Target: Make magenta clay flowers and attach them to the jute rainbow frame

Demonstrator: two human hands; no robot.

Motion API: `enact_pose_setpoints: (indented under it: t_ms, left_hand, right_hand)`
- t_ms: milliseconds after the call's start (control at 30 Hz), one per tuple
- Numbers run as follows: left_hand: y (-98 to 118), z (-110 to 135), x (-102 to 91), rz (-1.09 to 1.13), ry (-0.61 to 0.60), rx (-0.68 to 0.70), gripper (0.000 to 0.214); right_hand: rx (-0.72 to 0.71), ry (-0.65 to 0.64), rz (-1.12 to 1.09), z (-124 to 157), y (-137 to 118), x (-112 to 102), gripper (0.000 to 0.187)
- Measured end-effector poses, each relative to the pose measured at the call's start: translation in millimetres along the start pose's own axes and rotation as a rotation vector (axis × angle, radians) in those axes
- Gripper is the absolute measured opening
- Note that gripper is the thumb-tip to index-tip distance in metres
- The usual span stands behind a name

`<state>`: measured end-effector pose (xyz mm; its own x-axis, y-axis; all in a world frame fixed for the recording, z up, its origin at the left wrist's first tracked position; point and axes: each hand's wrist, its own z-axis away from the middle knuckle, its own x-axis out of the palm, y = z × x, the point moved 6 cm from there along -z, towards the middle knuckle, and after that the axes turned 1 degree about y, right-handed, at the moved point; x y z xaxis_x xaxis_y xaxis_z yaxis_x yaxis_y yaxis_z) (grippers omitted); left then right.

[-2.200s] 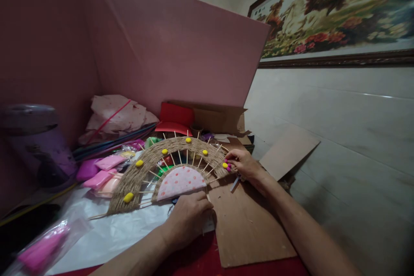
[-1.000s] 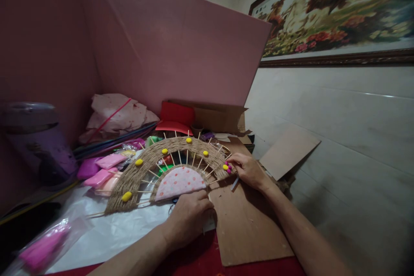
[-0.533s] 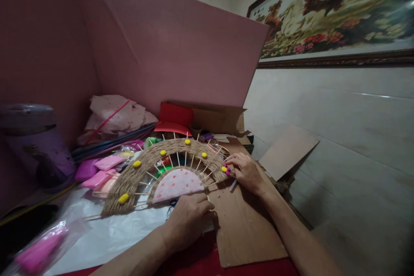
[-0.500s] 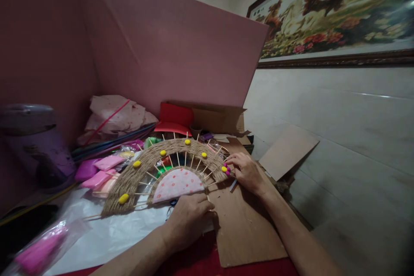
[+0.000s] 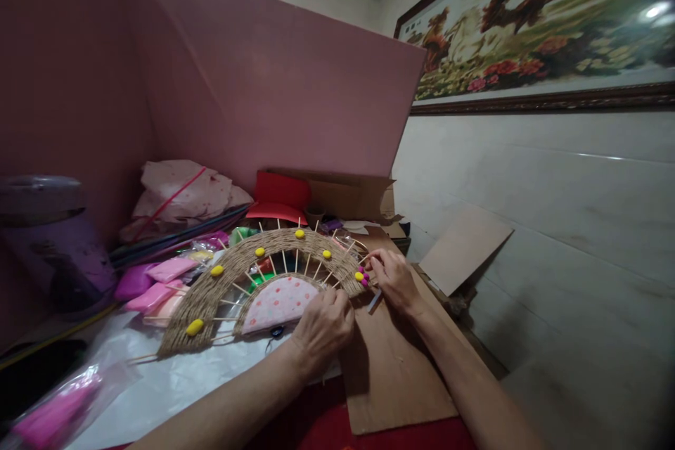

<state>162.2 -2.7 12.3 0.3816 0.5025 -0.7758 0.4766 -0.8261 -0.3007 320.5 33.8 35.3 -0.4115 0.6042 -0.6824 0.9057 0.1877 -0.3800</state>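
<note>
A fan-shaped weaving of brown twine [image 5: 208,288] on thin wooden sticks lies before me. Yellow oval clay pieces [image 5: 216,271] dot its band. At its right end, small magenta clay pieces [image 5: 365,280] sit beside one yellow piece. My right hand [image 5: 393,280] is there, thumb and fingertips pinched together at the band's edge; whatever they hold is too small to make out. My left hand [image 5: 328,323] is closed over the right end of the spotted fabric half-circle [image 5: 277,301], its fingertips hidden by its own back. Scissors [image 5: 276,332] lie partly beneath the weaving.
Packets of pink clay [image 5: 171,268] lie behind the weaving on the left, another packet [image 5: 58,411] at front left. A brown board [image 5: 398,380] lies under my right arm. White plastic sheeting [image 5: 174,394] covers the front. A purple container [image 5: 58,246] stands far left.
My left hand has moved up and slightly right, from below the fabric half-circle to its right end. My right hand stays by the magenta pieces. The view has shifted slightly.
</note>
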Motion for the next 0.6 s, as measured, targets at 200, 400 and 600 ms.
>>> enact_pose_setpoints:
  t_ms: [200,400,600]
  left_hand:
    - [-1.2,-1.4,11.8,-0.043,-0.034,0.029,0.011]
    - [-5.7,0.2,14.0,-0.009,-0.006,0.043,0.009]
    - [-6.6,1.6,15.8,0.033,0.013,0.03,0.01]
  right_hand:
    - [0.108,-0.049,-0.149,-4.0,8.4,14.3,0.015]
    - [0.187,-0.072,-0.257,-4.5,21.0,28.1,0.015]
    - [0.251,-0.085,-0.364,-2.6,25.5,34.5,0.016]
